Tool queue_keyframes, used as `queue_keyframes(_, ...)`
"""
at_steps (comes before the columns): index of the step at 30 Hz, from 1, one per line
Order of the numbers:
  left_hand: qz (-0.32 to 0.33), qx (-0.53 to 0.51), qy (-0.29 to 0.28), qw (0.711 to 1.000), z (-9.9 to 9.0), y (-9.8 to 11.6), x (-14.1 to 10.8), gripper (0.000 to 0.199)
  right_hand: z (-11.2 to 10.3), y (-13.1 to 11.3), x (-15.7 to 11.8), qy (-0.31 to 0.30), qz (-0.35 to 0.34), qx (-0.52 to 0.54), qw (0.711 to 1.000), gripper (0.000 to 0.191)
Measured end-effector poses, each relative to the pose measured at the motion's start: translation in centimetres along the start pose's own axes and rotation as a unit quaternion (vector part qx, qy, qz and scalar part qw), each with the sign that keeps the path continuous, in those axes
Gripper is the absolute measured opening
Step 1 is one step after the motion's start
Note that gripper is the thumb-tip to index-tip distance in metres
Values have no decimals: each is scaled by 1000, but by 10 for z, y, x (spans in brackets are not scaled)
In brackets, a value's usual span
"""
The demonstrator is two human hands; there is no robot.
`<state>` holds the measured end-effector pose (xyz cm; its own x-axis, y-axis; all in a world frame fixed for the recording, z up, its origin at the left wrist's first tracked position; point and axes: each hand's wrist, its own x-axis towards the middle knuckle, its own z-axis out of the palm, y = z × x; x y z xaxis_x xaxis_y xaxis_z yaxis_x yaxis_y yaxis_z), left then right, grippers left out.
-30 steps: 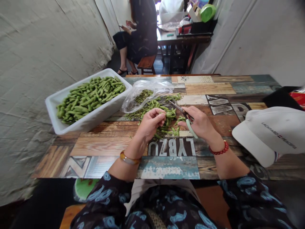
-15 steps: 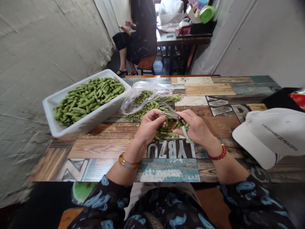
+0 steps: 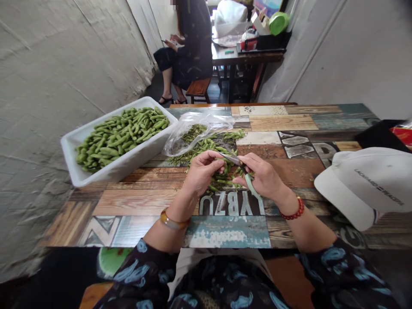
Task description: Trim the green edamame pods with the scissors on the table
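Green pods (image 3: 222, 177), white tub (image 3: 124, 168), dark sleeves (image 3: 141, 268) (blue paisley)

White cap (image 3: 370, 182) on the tabletop (image 3: 283, 122), right side. Far: person (image 3: 196, 47) seated on a wooden stool (image 3: 198, 87), round green item (image 3: 278, 23) to the right.

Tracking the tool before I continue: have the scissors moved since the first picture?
Yes. Judged against the printed letters, the scissors have shifted left and closer to them, blades now by the left hand's fingertips.

On the table (image 3: 122, 201), the tub (image 3: 128, 161) — pods (image 3: 125, 133) inside — is positioned at left; the plastic bag (image 3: 206, 122) is placed beside it, behind loose pods (image 3: 208, 144); the cap (image 3: 370, 180) is located at right.
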<state>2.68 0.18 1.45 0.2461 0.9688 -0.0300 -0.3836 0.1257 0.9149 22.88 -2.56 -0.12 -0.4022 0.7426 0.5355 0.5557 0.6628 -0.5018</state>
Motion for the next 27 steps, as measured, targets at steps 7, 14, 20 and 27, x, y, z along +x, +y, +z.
queue_keyframes(7, -2, -24, 6, 1000, -12, 12, 4, 28, 0, 0, -1, 2, 21, -61, 998, 46)
queue_keyframes(14, -26, -40, 8, 999, -26, 19, 12, 30, -5, 15, -4, 42, 70, -108, 991, 48)
queue_keyframes(20, 59, 302, 15, 951, -20, 7, 11, 14, -1, 13, -4, 38, 60, -115, 991, 47)
queue_keyframes(27, 94, 567, -41, 817, -27, 3, 11, 16, -1, 13, -4, 25, 70, -127, 989, 46)
